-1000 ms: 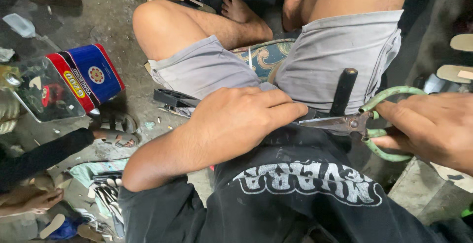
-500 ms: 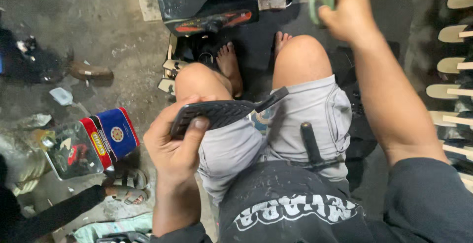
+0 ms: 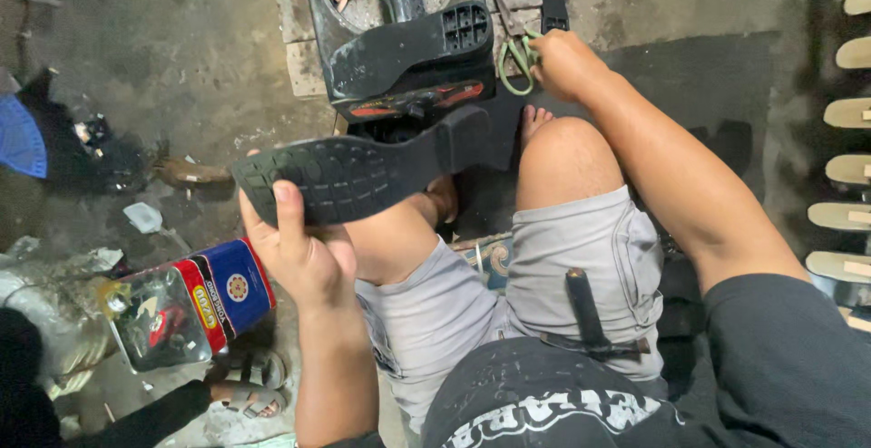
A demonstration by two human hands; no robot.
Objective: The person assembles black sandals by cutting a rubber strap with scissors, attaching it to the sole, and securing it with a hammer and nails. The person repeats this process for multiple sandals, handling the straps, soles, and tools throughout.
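My left hand (image 3: 295, 253) grips a black rubber shoe sole (image 3: 363, 171), tread side up, held above my left knee. My right hand (image 3: 564, 59) is stretched forward, fingers closed on green-handled scissors (image 3: 517, 44) resting on the ground beside a black machine base (image 3: 399, 39). A second black sole (image 3: 408, 49) lies on top of that base. A black strip of material (image 3: 585, 307) lies across my grey shorts on my right thigh.
A red and blue tin (image 3: 204, 303) with a clear open lid sits on the floor at left. Pale insoles (image 3: 848, 167) line the right edge. A sandal (image 3: 245, 393) and scraps lie near the bottom left. Concrete floor all round.
My right hand has carried the scissors from my lap out to the floor by the machine. My left hand has lifted the sole from my lap and turned it tread up.
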